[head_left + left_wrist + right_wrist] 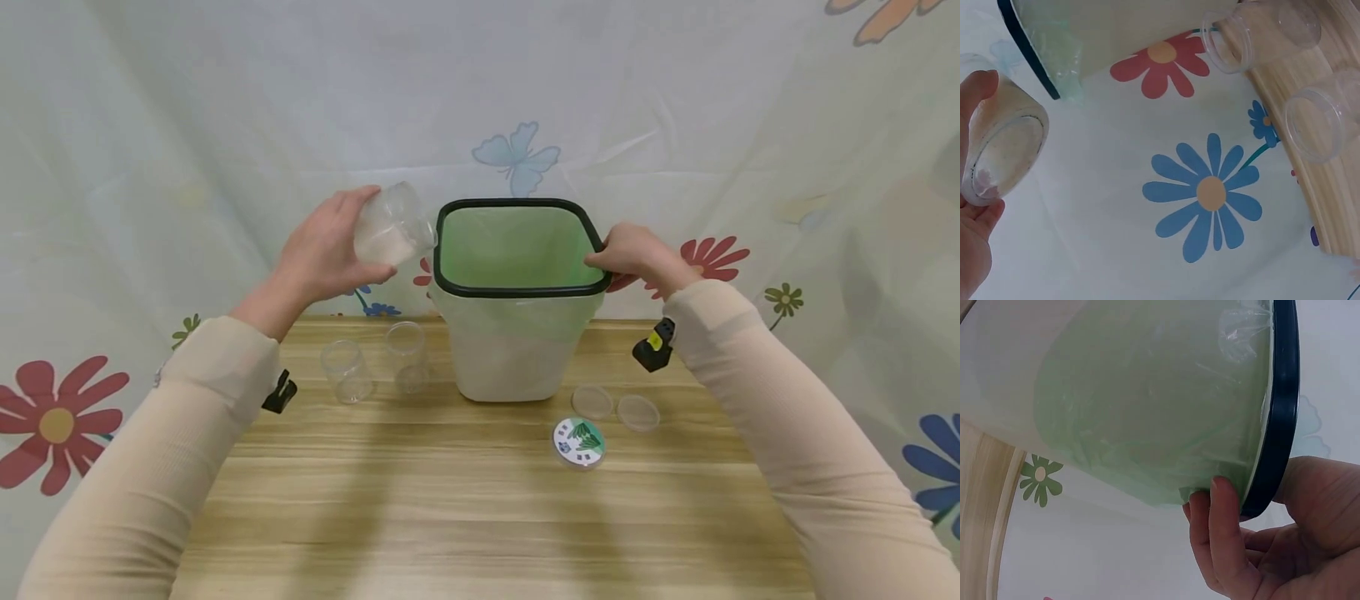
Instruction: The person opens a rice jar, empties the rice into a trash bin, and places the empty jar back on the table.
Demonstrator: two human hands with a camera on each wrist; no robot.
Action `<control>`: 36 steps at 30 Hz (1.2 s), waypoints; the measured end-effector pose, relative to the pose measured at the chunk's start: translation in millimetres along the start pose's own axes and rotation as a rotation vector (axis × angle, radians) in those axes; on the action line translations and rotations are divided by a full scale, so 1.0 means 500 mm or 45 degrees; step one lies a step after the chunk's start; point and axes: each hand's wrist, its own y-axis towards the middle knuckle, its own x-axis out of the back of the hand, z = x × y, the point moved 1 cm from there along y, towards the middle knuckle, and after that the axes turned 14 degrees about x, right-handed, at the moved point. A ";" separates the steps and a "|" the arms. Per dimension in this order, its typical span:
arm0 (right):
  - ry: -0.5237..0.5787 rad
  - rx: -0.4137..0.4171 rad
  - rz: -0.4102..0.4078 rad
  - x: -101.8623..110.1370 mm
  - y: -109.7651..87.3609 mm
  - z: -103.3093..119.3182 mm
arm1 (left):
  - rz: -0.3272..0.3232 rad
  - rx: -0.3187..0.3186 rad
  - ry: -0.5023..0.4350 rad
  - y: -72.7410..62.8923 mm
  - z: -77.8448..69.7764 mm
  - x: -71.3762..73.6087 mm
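Note:
My left hand point(326, 246) grips a clear plastic jar point(392, 225) with whitish contents. The jar is tilted, its mouth toward the left rim of a white trash can point(506, 350). In the left wrist view the base of the jar point(1010, 150) faces the camera, with thumb and fingers around its side. A green bag point(517, 246) lines the can and folds over its outside under a black rim ring point(525, 292). At the can's right rim my right hand point(637, 254) pinches the ring, thumb on the inner side, fingers beneath it against the bag point(1147, 412).
Two clear jars without lids point(347, 372) point(407, 358) stand left of the can on the wooden table point(450, 508). Right of it lie two clear lids point(592, 402) point(638, 412) and a round lid with a green-and-white label point(579, 442). A flowered cloth point(300, 100) hangs behind.

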 end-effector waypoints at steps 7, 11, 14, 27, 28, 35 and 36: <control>0.067 -0.007 -0.037 -0.002 0.002 -0.002 | 0.049 -0.008 0.028 0.012 -0.021 0.007; 0.042 -0.010 -0.038 -0.004 0.001 0.001 | 0.070 -0.011 0.046 0.019 -0.029 0.009; 0.036 -0.009 -0.039 -0.005 0.001 0.004 | 0.082 -0.012 0.058 0.024 -0.036 0.009; 0.008 0.004 -0.032 -0.007 0.008 0.010 | 0.178 -0.019 0.147 0.045 -0.071 0.017; 0.008 0.000 -0.031 -0.007 0.009 0.010 | 0.182 -0.020 0.150 0.046 -0.073 0.018; -0.017 0.011 -0.026 -0.007 0.013 0.010 | 0.211 -0.027 0.177 0.053 -0.085 0.021; -0.019 0.012 -0.027 -0.007 0.013 0.010 | 0.214 -0.027 0.184 0.054 -0.086 0.022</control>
